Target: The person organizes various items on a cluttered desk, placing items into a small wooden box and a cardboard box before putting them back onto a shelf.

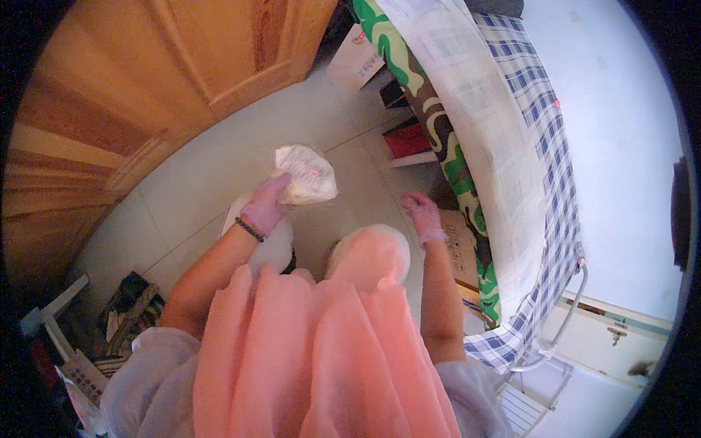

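My left hand (268, 205), in a thin pinkish see-through glove with a dark bead bracelet at the wrist, grips the lower left edge of a whitish crumpled packet (308, 174) that bears printed writing. The packet is held over the tiled floor, in front of my knees. To the right, my right hand (421, 212), gloved likewise, hangs beside the bed's edge with its fingers curled; nothing can be made out in it. A pink cloth garment (328, 356) covers my lap.
A wooden wardrobe (181, 60) stands at the upper left. On the right is a bed with a camouflage-patterned edge (452, 148) and a checked sheet (539, 93). Beneath it are a red box (408, 141) and a cardboard box (461, 241). A white carton (356, 60) stands farther off.
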A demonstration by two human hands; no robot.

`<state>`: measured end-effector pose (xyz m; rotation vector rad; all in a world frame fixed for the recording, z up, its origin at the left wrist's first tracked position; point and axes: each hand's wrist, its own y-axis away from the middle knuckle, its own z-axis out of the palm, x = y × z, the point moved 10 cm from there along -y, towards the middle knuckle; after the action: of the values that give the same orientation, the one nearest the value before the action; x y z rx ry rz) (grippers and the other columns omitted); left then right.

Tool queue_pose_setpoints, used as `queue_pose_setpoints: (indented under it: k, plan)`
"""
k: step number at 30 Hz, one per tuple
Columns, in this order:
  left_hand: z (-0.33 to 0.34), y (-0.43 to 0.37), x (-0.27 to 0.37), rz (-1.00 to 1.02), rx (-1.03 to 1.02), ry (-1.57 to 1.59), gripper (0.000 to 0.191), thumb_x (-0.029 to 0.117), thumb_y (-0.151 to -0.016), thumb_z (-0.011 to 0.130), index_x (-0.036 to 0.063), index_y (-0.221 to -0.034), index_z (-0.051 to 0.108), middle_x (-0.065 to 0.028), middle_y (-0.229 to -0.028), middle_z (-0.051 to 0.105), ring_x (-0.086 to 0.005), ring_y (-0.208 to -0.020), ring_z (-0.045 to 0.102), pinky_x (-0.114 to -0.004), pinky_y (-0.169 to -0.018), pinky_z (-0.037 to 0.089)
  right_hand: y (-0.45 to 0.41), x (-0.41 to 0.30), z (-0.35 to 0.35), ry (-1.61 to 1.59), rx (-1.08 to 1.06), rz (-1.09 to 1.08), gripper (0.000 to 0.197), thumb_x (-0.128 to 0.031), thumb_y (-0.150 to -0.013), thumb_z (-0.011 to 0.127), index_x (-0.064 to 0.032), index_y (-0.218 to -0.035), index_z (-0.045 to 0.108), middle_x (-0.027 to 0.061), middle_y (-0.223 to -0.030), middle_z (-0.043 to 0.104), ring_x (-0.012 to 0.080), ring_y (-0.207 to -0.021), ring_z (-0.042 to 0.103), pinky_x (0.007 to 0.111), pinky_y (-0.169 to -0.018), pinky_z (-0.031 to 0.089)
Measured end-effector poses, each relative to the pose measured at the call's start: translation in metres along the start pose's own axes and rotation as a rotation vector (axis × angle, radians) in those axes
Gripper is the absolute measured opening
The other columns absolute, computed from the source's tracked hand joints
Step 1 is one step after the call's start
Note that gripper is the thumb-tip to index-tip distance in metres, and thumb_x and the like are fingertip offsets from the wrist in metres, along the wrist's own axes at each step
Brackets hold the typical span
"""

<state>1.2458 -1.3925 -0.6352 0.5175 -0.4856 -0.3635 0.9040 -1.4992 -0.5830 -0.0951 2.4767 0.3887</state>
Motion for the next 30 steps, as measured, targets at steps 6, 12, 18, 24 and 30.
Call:
queue_pose_setpoints:
  k: [6, 12, 18, 24, 30]
  plan:
    - [-0.028, 0.007, 0.012, 0.106, 0.02, -0.212, 0.044, 0.029, -0.094, 0.054, 0.0008, -0.127, 0.05, -0.0115, -0.126, 0.057, -0.0241, -0.117, 0.054, -0.037, -0.099, 0.044, 0.038, 0.164, -0.108, 0.276, 0.546, 0.54, 0.026, -0.017, -0.09, 0.055, -0.0031, -0.109, 0.064, 0.0116, -0.102, 0.066, 0.0224, -0.092, 0.062, 0.033, -0.081, 0.049]
    - [-0.018, -0.015, -0.006, 0.01, 0.115, -0.061, 0.046, 0.029, -0.093, 0.056, -0.0006, -0.127, 0.05, -0.0119, -0.124, 0.058, -0.0247, -0.116, 0.055, -0.038, -0.099, 0.044, 0.09, 0.227, -0.176, 0.073, 0.7, 0.737, 0.027, -0.017, -0.089, 0.056, -0.0036, -0.111, 0.062, 0.0109, -0.104, 0.065, 0.0219, -0.093, 0.061, 0.032, -0.081, 0.049]
    - [0.001, -0.014, -0.012, -0.1, 0.03, -0.174, 0.045, 0.024, -0.089, 0.062, 0.0008, -0.126, 0.051, -0.0106, -0.12, 0.06, -0.0271, -0.108, 0.06, -0.038, -0.094, 0.048, 0.111, 0.243, -0.186, -0.037, 0.729, 0.77, 0.029, -0.017, -0.088, 0.058, -0.0042, -0.114, 0.06, 0.0102, -0.105, 0.064, 0.0214, -0.093, 0.06, 0.032, -0.081, 0.049]
    - [0.045, -0.015, 0.013, 0.397, -0.102, -1.588, 0.061, 0.002, -0.07, 0.077, -0.0008, -0.125, 0.051, -0.0193, -0.119, 0.06, -0.0306, -0.11, 0.059, -0.038, -0.094, 0.047, 0.103, 0.257, -0.192, -0.13, 0.738, 0.77, 0.032, -0.016, -0.087, 0.059, -0.0047, -0.116, 0.058, 0.0095, -0.106, 0.063, 0.0209, -0.094, 0.059, 0.031, -0.081, 0.049]
    - [0.046, -0.034, -0.016, 0.218, -0.088, -0.963, 0.053, 0.005, -0.078, 0.073, -0.0008, -0.126, 0.051, -0.016, -0.119, 0.061, -0.0277, -0.111, 0.058, -0.038, -0.096, 0.046, 0.106, 0.264, -0.186, -0.214, 0.79, 0.736, 0.035, -0.016, -0.086, 0.061, -0.0052, -0.119, 0.056, 0.0088, -0.107, 0.061, 0.0204, -0.094, 0.058, 0.031, -0.081, 0.049]
